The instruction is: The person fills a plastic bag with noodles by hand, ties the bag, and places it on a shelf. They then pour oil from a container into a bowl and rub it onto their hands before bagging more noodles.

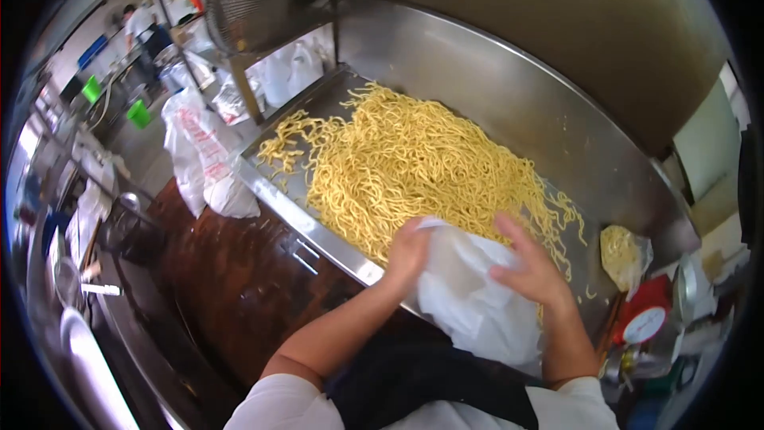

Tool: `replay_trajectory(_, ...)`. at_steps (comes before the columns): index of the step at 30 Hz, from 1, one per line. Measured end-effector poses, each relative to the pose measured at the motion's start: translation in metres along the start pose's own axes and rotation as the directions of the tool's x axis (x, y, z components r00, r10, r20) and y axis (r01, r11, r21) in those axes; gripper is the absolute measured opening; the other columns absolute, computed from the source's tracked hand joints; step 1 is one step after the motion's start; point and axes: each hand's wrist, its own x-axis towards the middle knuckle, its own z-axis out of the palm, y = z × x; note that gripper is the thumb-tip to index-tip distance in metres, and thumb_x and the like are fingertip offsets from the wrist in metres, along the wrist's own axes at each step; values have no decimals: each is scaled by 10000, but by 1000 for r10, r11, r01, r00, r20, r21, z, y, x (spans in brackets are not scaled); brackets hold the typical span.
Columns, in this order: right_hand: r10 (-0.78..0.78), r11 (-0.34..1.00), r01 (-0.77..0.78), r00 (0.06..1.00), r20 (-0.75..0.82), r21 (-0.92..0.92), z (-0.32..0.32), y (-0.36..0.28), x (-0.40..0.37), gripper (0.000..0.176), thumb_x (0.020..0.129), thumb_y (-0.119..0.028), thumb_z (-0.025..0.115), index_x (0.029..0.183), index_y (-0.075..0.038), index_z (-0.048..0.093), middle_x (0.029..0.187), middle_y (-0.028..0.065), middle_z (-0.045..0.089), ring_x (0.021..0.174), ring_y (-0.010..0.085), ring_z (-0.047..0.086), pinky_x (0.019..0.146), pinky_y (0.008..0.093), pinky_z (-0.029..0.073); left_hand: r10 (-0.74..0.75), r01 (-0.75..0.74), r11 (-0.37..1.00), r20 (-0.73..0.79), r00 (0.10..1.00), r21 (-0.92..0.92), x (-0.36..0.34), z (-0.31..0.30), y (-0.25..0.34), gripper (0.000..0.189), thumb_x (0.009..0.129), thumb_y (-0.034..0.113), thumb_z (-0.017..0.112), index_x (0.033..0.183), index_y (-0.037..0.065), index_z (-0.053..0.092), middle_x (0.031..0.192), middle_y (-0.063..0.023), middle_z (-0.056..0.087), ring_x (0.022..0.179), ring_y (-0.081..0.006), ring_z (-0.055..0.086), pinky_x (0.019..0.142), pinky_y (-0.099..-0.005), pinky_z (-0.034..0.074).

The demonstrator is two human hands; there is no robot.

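A white plastic bag (469, 295) hangs in front of me at the near edge of the metal tray. My left hand (408, 253) is closed on the bag's upper left edge. On the other side, my right hand (532, 267) is open, its thumb and fingers apart beside the bag's mouth. Whether it touches the plastic is hard to make out. Just beyond both hands, a large heap of yellow noodles (422, 163) lies loose in the tray, with stray strands at its left and right ends. What the bag holds, if anything, is not visible.
The steel tray (302, 227) has a raised back wall. At its right stand a bag of noodles (625, 256) and a red dial scale (646, 314). A fan (239, 4) and white bags with red print (203, 155) are left. Farther back, a person (139, 24) stands.
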Motion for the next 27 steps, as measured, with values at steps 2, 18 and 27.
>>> replay_trajectory(2, -28, 999, 33, 986, 164, -27, 10, -16, 10, 558, 791, -215, 722, 1285, -53, 522, 1183, 161, 624, 1099, 282, 599, 908, 386, 463, -56, 117, 978, 326, 944, -172, 5, 9, 28, 243, 878, 189, 563, 1058, 32, 613, 906, -89, 633, 845, -169, 589, 750, -322, 487)
replay_trajectory(18, 795, 605, -794, 607, -14, -52, -44, -69, -15, 206, 700, 47, 743, 877, 9, 645, 783, 29, 656, 740, 96, 605, 662, 251, 483, -261, 837, 460, 855, 448, -298, 144, -112, 13, 487, 924, 293, 543, 1281, -30, 472, 1278, -219, 553, 1151, -328, 572, 1004, -497, 449)
replay_trajectory(27, 486, 771, -569, 816, -314, -286, -66, -15, 157, 252, 759, -121, 671, 996, -39, 656, 920, 103, 673, 868, 199, 638, 763, 317, 494, -533, 905, 423, 818, 216, 37, 78, -66, -6, 451, 998, 369, 436, 1307, 46, 492, 1259, -138, 582, 1147, -298, 572, 1010, -456, 446)
